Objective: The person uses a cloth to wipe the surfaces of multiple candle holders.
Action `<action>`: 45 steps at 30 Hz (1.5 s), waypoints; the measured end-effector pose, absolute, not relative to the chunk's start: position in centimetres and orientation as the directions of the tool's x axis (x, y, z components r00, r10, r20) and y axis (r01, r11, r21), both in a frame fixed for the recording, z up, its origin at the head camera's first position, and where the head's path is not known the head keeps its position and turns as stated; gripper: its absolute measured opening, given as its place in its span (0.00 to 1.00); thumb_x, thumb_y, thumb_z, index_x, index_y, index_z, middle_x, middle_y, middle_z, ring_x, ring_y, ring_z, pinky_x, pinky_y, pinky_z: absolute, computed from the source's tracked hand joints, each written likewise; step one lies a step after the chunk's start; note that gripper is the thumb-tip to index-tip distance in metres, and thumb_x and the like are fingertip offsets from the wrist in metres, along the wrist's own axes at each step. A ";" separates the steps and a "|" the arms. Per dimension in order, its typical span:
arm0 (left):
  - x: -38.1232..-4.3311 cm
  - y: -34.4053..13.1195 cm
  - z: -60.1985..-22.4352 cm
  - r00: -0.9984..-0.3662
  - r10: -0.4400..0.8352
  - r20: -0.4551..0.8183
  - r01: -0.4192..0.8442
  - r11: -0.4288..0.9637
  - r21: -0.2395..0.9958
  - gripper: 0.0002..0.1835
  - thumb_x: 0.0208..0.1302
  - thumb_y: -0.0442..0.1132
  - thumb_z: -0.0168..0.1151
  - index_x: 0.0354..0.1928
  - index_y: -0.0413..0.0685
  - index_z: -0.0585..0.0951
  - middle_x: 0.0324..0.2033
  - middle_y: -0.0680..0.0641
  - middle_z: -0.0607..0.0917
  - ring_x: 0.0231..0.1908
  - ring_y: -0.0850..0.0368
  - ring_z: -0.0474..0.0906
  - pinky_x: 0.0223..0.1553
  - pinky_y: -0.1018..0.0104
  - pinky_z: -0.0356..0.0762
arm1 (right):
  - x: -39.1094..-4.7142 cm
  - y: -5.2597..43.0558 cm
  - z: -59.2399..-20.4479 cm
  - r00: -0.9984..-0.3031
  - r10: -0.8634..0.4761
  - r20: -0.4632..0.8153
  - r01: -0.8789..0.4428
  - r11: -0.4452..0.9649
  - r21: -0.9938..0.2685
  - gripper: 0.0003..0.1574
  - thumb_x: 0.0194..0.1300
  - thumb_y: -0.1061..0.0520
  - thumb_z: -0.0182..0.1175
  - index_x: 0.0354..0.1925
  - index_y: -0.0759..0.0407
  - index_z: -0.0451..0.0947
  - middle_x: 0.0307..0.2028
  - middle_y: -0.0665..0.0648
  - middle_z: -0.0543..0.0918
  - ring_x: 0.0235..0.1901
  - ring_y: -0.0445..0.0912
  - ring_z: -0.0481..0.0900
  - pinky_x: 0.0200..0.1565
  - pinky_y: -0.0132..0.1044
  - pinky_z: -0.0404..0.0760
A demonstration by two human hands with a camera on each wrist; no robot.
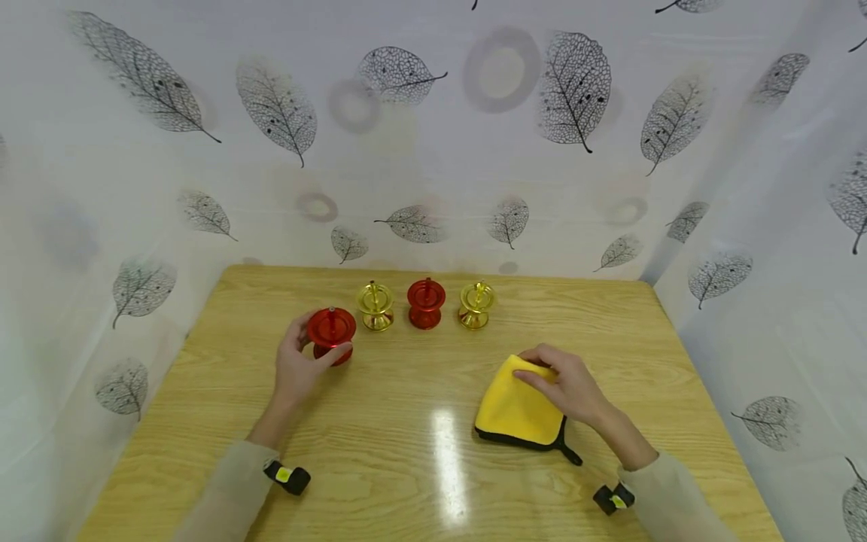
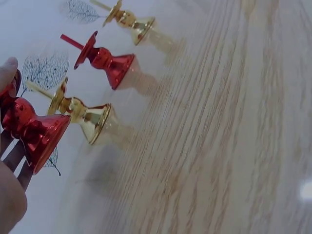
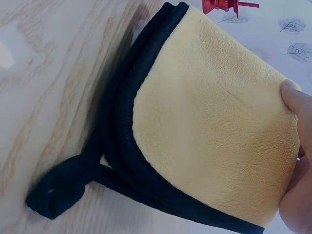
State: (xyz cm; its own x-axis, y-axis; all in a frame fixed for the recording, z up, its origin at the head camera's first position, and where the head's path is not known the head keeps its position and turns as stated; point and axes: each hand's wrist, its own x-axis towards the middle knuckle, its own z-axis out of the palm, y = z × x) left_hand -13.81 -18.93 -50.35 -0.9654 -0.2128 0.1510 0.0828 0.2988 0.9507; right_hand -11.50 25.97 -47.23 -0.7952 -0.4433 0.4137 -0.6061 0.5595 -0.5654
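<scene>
My left hand grips a shiny red candle holder, which has a wide dish, a central spike and a flared foot. The left wrist view shows its foot apart from the tabletop, slightly tilted. On the right, my right hand pinches the upper part of a folded yellow cloth between thumb and fingers. The cloth has black edging and a black hanging loop. Its upper end is raised, while the black edge hangs close to the table.
Behind the hands, a gold candle holder, a red one and another gold one stand upright in a row. The wooden table meets a leaf-patterned curtain at its back edge.
</scene>
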 end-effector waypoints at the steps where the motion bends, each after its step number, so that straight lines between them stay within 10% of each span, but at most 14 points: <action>1: -13.6 -18.8 -50.3 -0.964 -0.210 0.162 0.094 0.301 0.949 0.42 0.53 0.33 0.83 0.71 0.42 0.74 0.62 0.40 0.84 0.51 0.77 0.76 0.58 0.79 0.72 | -11.5 25.9 -47.2 -0.787 -0.444 0.427 -0.616 0.552 -0.561 0.16 0.61 0.67 0.74 0.46 0.54 0.86 0.39 0.50 0.90 0.36 0.34 0.83 0.37 0.27 0.81; 28: -10.8 -11.3 -48.4 -0.939 0.090 0.331 0.343 0.270 0.900 0.44 0.48 0.33 0.85 0.69 0.41 0.76 0.60 0.40 0.86 0.60 0.66 0.80 0.60 0.64 0.83 | -12.0 23.2 -43.7 -0.879 -0.257 0.402 -0.476 0.543 -0.692 0.12 0.65 0.65 0.72 0.47 0.56 0.87 0.37 0.52 0.90 0.33 0.34 0.78 0.33 0.29 0.79; 45: -10.0 -8.5 -47.1 -0.791 0.312 0.526 0.607 0.300 0.736 0.45 0.40 0.39 0.90 0.65 0.46 0.80 0.54 0.47 0.89 0.54 0.54 0.83 0.60 0.60 0.80 | -11.8 20.5 -41.5 -0.922 -0.216 0.321 -0.386 0.480 -0.788 0.09 0.68 0.62 0.70 0.47 0.61 0.87 0.39 0.59 0.92 0.33 0.32 0.83 0.31 0.27 0.81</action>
State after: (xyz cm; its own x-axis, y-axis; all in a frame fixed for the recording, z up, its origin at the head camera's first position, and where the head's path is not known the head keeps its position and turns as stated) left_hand -10.00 -8.46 -47.10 -0.7913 0.3120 0.5258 0.6072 0.3004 0.7356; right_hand -11.83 20.45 -41.55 -0.9223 -0.2158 0.3207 -0.3862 0.4797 -0.7879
